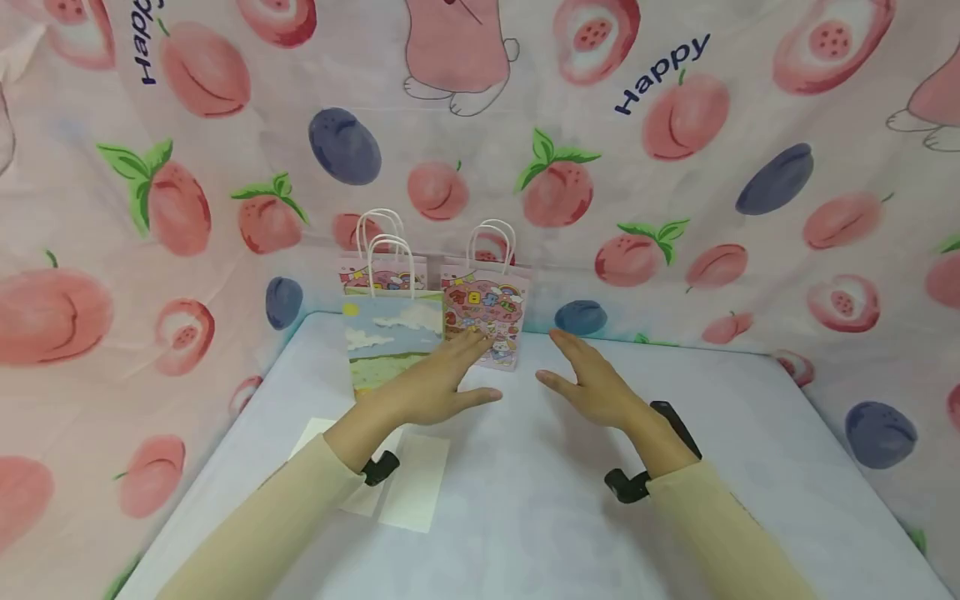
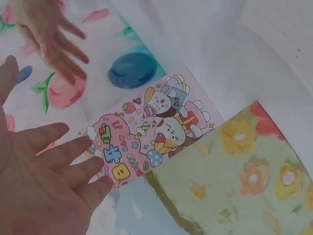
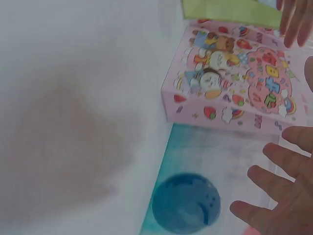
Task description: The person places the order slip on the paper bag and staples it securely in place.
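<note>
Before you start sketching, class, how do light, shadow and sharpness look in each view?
Head view: bright, with soft shadows on the white tabletop; left wrist view: duller, yet the pink bag shows clear print; right wrist view: dim, a broad, blurry-edged shadow at left.

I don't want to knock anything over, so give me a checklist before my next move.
1. Left hand empty: ok, fingers extended.
2. Right hand empty: ok, fingers extended.
3. Landscape bag upright: ok.
4. Right-hand pink bag upright: ok.
5. White sheets in full view: not ok, the left sleeve and arm hide part in the head view.
6. Bags empty inside: cannot tell, interiors hidden.
</note>
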The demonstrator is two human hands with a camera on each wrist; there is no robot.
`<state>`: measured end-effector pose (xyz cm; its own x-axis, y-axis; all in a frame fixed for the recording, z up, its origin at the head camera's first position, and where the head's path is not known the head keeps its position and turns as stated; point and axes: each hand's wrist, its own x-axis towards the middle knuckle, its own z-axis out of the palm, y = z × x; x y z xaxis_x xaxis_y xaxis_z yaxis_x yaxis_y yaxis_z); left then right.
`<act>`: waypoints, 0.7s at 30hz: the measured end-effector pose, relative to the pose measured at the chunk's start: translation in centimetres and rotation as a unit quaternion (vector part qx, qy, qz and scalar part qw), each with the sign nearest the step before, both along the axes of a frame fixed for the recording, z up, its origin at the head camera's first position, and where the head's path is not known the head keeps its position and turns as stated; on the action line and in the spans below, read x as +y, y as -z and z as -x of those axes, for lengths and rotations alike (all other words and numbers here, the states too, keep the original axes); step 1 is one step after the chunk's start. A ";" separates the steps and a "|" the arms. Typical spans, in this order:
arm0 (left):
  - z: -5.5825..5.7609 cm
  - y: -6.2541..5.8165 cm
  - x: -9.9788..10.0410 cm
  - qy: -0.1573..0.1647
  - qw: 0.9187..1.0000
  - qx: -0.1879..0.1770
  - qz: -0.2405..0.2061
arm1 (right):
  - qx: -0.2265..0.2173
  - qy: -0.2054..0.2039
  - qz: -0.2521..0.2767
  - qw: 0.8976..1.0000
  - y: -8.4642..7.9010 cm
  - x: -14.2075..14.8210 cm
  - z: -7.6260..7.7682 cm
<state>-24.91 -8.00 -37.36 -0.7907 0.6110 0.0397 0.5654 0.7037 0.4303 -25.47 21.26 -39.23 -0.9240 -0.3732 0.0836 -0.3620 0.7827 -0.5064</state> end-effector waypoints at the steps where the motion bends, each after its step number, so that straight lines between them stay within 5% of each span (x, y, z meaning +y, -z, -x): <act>1: -0.2 0.1 -0.3 -0.001 1.000 -0.006 -0.009 | -0.011 0.001 0.015 1.000 0.2 -0.2 0.0; 13: -1.9 1.5 -4.0 -0.051 0.990 -0.063 -0.114 | -0.094 0.018 0.144 0.985 1.8 -4.3 0.0; 21: -2.5 2.1 -6.8 -0.093 0.982 -0.042 -0.156 | -0.096 -0.012 0.198 0.976 2.5 -7.4 0.0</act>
